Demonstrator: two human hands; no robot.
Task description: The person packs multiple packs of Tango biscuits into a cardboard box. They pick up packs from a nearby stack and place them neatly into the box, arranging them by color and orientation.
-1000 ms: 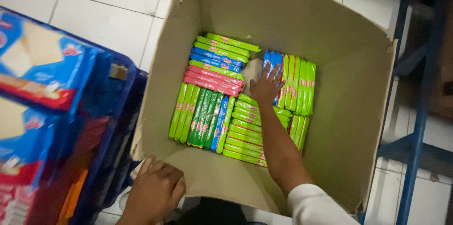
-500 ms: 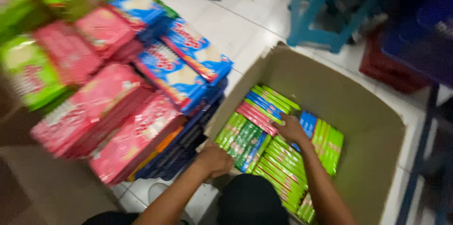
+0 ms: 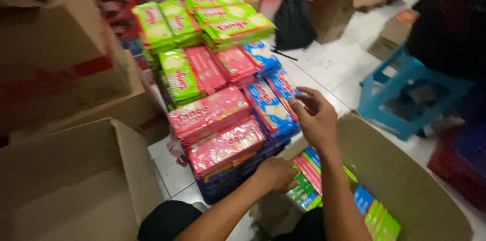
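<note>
Head view, stock entry, all placed against the open carton [image 3: 405, 180] at my knees.

Item 1: blue wafer packs [image 3: 276, 104], shrink-wrapped, stacked just left of the carton's near flap. My right hand [image 3: 316, 117] hovers over the top one, fingers spread and loosely curled, holding nothing. I judge these packs light, the film slick and the wafers inside brittle; best taken flat by the long edges, not pinched at a corner.

Item 2: my left hand [image 3: 276, 172] rests on the carton's left rim, fingers curled over the cardboard.

Item 3: carton contents: slim green, pink and blue packets [image 3: 309, 180] standing in rows.

Item 4: pink packs [image 3: 217, 129] and green packs [image 3: 202, 23], piled further left.

Item 5: second cardboard box [image 3: 76, 180], far left; contents not visible.
</note>
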